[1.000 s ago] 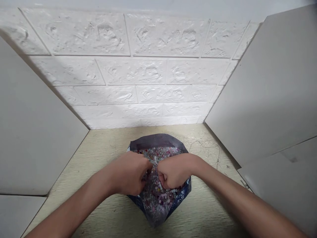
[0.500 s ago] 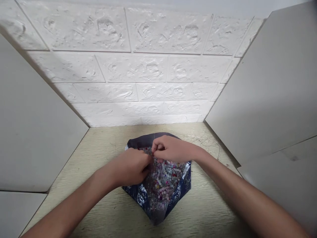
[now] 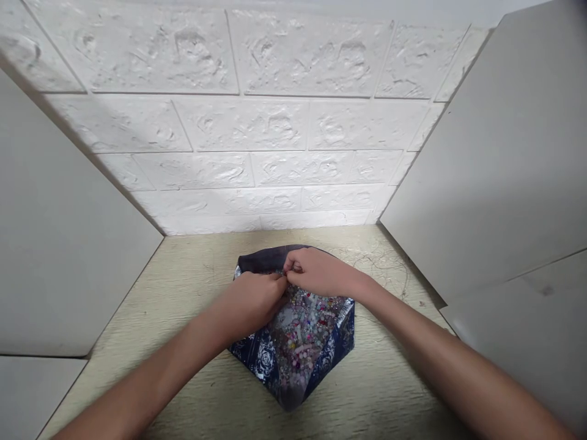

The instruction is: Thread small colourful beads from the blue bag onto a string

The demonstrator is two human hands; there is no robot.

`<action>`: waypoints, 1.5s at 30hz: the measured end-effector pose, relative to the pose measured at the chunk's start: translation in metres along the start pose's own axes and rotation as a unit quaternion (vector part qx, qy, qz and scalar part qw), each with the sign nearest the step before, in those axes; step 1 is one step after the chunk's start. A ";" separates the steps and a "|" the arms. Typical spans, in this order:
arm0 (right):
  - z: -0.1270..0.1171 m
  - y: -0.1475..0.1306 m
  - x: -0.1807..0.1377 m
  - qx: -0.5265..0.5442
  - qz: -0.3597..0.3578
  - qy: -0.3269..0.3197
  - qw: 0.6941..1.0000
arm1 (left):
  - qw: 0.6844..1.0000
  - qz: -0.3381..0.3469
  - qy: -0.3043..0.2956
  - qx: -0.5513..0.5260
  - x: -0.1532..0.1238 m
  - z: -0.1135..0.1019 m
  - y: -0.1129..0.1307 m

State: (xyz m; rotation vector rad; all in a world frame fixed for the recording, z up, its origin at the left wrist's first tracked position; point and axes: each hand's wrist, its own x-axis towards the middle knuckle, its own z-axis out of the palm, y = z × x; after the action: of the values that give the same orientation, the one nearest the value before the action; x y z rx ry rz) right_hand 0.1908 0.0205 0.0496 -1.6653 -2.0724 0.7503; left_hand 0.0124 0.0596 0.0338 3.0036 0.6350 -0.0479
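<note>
My L hand [image 3: 250, 299] is clenched, fingers curled in and pinching at top of the bag, right up against my R hand [image 3: 318, 272], also curled tight, fingertips [image 3: 288, 266] pressed down near the bag's upper edge. Hands touch each other at the knuckles/fingertips. Can't tell exactly what's btwn the fingers: bag edge or beads.

Foil-lined navy print bag [image 3: 261, 357] lies flat on wood-grain tabletop [image 3: 192, 269], centred, w/ dark top flap under my hands. Mixed pink, white & clear beads [image 3: 302, 333] fill the open middle. Fine loose strands [image 3: 380, 263] lie on tabletop just R of bag. White faux-brick wall panel [image 3: 257, 128] behind, grey panels [image 3: 68, 214] both sides.
</note>
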 end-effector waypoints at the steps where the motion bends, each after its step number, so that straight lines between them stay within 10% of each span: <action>1: 0.000 0.000 0.000 -0.002 0.004 0.002 1.000 | 1.000 0.002 0.007 0.001 0.000 0.001 -0.001; 23: -0.005 -0.004 -0.004 0.013 0.034 0.012 0.999 | 0.988 -0.018 0.106 -0.114 0.006 0.017 -0.005; 36: -0.017 0.000 -0.004 0.088 0.021 -0.035 0.995 | 0.826 -0.067 0.194 -0.525 0.007 0.023 -0.014; 45: -0.013 0.007 -0.002 0.081 0.016 -0.041 0.996 | 0.861 -0.059 0.196 -0.466 0.007 0.021 -0.015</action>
State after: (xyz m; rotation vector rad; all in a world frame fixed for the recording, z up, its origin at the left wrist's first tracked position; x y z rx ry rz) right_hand 0.2044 0.0223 0.0559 -1.6057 -1.9851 0.9860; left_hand 0.0128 0.0744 0.0114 2.0210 0.6196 0.6742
